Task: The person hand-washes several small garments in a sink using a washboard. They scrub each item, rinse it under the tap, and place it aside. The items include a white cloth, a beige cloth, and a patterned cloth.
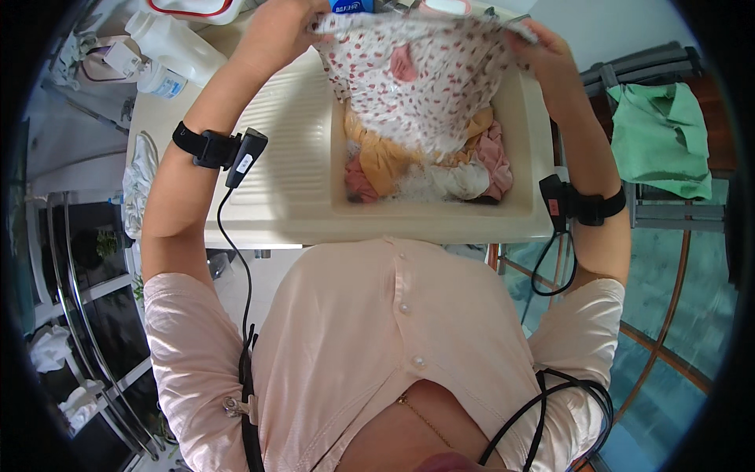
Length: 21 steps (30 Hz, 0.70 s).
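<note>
A white garment with a small red print (pixel 424 88) is stretched between my two hands over the basin of a laundry sink (pixel 436 221). My left hand (pixel 289 29) grips its upper left end, and my right hand (pixel 542 47) grips the upper right end. A pinkish-red patch or piece of cloth shows on the fabric near its middle. Its lower part hangs down to the wet laundry in the basin. There, yellow-orange cloth (pixel 380 156), a white cloth (pixel 463 180) and a pink cloth (pixel 494 159) lie among soap suds (pixel 410 183).
A ribbed washboard surface (pixel 283 147) adjoins the basin on the left. Behind it stand a white plastic jug (pixel 174 47) and a smaller labelled bottle (pixel 159 79). White cloth (pixel 141 180) drapes the left edge. A green cloth (pixel 660 138) hangs at the right. Cables run from both forearm straps.
</note>
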Motion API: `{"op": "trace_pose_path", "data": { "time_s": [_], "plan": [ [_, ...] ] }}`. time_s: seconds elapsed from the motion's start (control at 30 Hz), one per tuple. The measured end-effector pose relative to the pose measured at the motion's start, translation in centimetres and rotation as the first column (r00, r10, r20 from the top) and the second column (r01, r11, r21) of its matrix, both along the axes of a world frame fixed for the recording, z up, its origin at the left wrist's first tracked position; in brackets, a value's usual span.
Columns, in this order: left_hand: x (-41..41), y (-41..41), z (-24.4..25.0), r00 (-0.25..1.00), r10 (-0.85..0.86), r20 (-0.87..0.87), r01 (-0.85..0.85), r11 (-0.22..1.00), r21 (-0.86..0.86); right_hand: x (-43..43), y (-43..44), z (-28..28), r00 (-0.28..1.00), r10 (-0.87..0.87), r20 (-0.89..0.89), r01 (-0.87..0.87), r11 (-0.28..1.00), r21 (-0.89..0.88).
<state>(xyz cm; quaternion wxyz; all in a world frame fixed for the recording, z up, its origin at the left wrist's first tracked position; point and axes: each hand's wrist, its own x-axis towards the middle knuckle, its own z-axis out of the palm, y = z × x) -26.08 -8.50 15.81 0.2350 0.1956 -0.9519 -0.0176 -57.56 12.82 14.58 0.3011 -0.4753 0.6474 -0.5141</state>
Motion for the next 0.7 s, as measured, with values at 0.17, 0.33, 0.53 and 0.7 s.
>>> {"op": "trace_pose_path", "data": {
  "time_s": [0.17, 0.33, 0.53, 0.7],
  "plan": [
    [-2.1, -1.1, -1.5, 0.925, 0.220, -0.309, -0.011, 0.830, 0.557, 1.5, -2.6, -0.6, 0.755, 0.008, 0.656, 0.104, 0.986, -0.132],
    [-7.3, -1.0, -14.0, 0.865, 0.186, -0.467, 0.214, 0.704, 0.677, 2.7, -6.0, -9.8, 0.870, -0.072, 0.487, 0.103, 0.994, -0.037],
    [-10.9, 2.4, -29.7, 0.946, 0.016, 0.324, -0.110, 0.955, 0.275, 1.3, -9.1, -29.7, 0.804, 0.158, -0.574, 0.063, 0.936, 0.346],
    [-11.9, 4.8, -33.1, 0.819, 0.071, 0.569, -0.339, 0.860, 0.381, 3.6, -8.8, -34.2, 0.600, 0.329, -0.730, 0.061, 0.891, 0.451]
  ]
}}
